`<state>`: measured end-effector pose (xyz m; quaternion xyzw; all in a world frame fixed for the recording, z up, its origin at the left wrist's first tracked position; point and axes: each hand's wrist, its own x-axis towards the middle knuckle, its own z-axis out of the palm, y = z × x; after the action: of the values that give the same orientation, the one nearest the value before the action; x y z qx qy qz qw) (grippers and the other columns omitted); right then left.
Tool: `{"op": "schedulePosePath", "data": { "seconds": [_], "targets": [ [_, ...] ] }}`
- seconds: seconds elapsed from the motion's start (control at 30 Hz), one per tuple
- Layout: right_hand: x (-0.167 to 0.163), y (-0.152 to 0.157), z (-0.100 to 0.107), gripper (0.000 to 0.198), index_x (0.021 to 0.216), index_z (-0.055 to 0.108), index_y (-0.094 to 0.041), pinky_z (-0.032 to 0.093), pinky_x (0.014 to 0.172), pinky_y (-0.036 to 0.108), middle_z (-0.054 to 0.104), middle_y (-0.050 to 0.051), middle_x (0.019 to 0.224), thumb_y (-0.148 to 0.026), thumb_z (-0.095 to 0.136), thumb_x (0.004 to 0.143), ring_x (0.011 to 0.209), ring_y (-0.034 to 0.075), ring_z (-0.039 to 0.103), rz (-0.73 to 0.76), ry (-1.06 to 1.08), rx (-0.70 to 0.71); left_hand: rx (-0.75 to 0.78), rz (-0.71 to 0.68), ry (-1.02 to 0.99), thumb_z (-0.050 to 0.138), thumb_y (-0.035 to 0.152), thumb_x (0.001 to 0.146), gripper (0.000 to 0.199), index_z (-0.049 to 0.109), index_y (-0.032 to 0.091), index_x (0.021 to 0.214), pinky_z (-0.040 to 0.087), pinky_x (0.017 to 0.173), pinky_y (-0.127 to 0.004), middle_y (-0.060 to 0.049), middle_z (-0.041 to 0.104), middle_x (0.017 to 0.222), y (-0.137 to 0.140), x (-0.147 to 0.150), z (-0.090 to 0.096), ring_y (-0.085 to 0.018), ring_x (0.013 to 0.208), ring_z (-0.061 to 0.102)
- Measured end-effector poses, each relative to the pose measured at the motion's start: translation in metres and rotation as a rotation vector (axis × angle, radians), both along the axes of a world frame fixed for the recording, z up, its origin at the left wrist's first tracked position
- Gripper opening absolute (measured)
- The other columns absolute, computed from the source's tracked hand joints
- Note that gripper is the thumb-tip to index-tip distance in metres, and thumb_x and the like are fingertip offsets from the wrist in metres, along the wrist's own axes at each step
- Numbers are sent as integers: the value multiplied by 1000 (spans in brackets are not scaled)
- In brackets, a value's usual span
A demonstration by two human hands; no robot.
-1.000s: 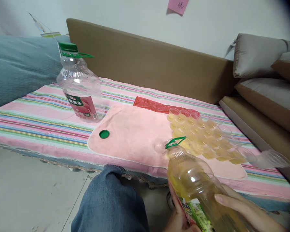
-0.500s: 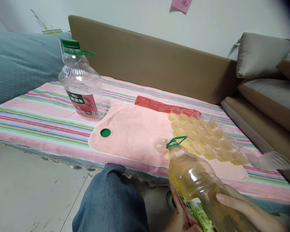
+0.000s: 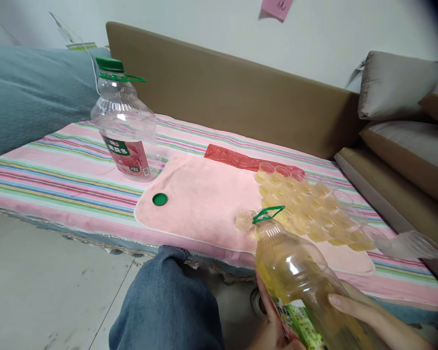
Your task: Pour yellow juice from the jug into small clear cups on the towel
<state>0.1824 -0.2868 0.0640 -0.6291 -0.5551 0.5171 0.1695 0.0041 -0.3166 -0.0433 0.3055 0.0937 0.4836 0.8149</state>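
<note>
Both my hands hold a large plastic bottle (image 3: 295, 272) of yellow drink, tilted with its neck down to the far left. My left hand (image 3: 272, 324) is closed around its lower side near the green label. From the right, my right hand (image 3: 365, 311) grips the body, fingers partly hidden behind it. The bottle's mouth, with a green carry ring (image 3: 269, 213), sits over a clear plastic cup (image 3: 244, 220) on the pink cloth (image 3: 204, 204). Many cups of yellow drink (image 3: 302, 206) stand packed together just beyond. A green cap (image 3: 159, 199) lies on the cloth's left part.
A large clear bottle (image 3: 126, 131) with a green cap stands at the left on the striped cover (image 3: 58, 150). Behind the cups lies a red plastic wrapper (image 3: 233, 158). Stacked clear cups (image 3: 412, 243) lie at the right, near cushions (image 3: 397, 87). A jeans-clad knee (image 3: 168, 301) is in front.
The bottle stays tilted over the cup in both hands. Yellow drink shows a little more in the cup. The view has shifted very slightly.
</note>
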Motion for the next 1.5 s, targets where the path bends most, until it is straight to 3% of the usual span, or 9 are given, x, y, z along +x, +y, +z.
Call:
{"op": "schedulePosePath", "data": {
  "seconds": [0.4,0.57,0.8,1.2,1.37,1.5],
  "targets": [
    [-6,-3,6,61,135,54,-28,32,112,51,48,6,145,-56,62,81,134,35,42,-53,16,-4,13,-9,12,71,75,54,132,-7,31,150,17,116,-49,-11,29,156,-1,-4,2,-35,145,22],
    [-10,-3,10,59,132,58,-27,34,111,50,50,6,143,-55,64,80,134,36,42,-68,2,4,13,-8,9,70,77,50,139,-12,28,150,21,115,-49,-14,29,155,-1,-2,3,-36,144,25],
    [-6,-4,4,61,135,55,-27,28,114,50,45,4,146,-56,61,82,138,35,35,-43,-17,10,19,-26,13,73,73,51,139,-16,29,148,27,112,-48,-13,38,151,0,-5,0,-34,141,32],
    [-2,-2,0,59,136,53,-30,30,114,47,45,2,147,-54,61,83,138,33,36,-47,6,4,44,-65,60,72,69,59,131,-18,32,147,30,110,-50,-11,26,157,-2,-17,4,-35,142,30],
    [1,-2,-4,59,137,52,-28,29,114,49,47,4,146,-54,59,84,138,35,36,-11,-2,27,84,-52,116,71,71,59,135,-22,26,147,25,113,-46,-13,20,159,0,-17,-2,-33,145,22],
    [1,-1,-5,62,138,52,-27,32,112,49,47,6,146,-55,60,83,136,36,39,-14,18,51,118,-15,175,68,77,55,140,-24,22,146,23,116,-46,-15,24,157,5,-12,-9,-34,145,23]
  ]
}}
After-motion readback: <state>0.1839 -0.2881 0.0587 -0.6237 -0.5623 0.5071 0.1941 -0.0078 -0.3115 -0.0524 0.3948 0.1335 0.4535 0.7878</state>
